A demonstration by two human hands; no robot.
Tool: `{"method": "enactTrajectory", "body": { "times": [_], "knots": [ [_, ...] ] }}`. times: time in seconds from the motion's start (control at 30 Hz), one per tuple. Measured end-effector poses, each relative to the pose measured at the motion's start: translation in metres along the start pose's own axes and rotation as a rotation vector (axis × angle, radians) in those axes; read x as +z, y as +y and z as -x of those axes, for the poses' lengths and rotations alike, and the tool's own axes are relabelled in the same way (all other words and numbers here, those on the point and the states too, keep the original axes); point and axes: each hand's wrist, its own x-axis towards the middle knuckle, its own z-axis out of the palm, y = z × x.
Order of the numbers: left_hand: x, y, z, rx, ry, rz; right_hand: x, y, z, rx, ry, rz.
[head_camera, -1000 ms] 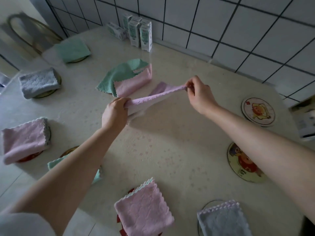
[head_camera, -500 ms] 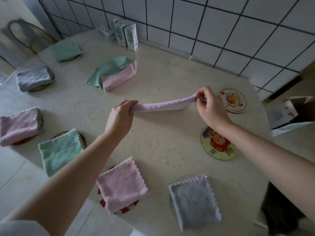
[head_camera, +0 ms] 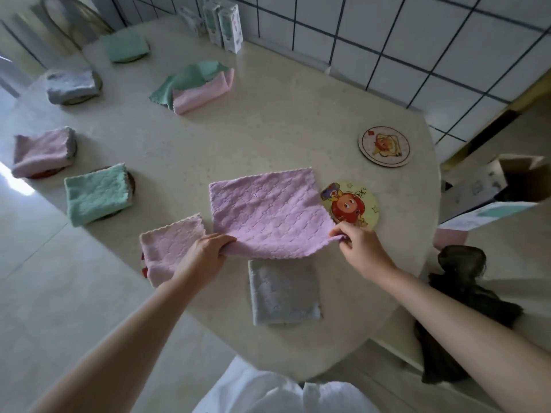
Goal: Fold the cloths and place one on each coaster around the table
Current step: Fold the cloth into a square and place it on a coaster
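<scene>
1. Head view: six folded cloths are sitting on coasters around the table [head_camera: 268,129]: two pink, two green, two grey. Two cartoon coasters [head_camera: 384,146] are lying bare, and two unfolded cloths [head_camera: 193,84] are lying heaped mid-table.
2. The left hand [head_camera: 205,254] and right hand [head_camera: 357,248] are pinching the near corners of a lilac cloth [head_camera: 268,210], fingers closed on its edge.
3. Half a second ago that cloth was hanging stretched in the air; it is now lying spread flat on the table, touching the nearer bare coaster [head_camera: 354,205].
4. An open cardboard box [head_camera: 492,180] is standing right of the table; its contents cannot be made out.
</scene>
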Motion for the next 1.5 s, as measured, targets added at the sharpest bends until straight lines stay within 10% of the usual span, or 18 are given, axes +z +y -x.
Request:
{"method": "enactTrajectory", "body": {
  "times": [0.67, 1.5],
  "knots": [
    [0.021, -0.048, -0.085, -0.954, 0.132, 0.805, 0.014, 0.016, -0.135, 0.567, 0.118, -0.462],
    [0.041, -0.083, -0.141, -0.965, 0.15, 0.413, 0.044, 0.032, -0.203, 0.686, 0.071, -0.19]
  ]
}}
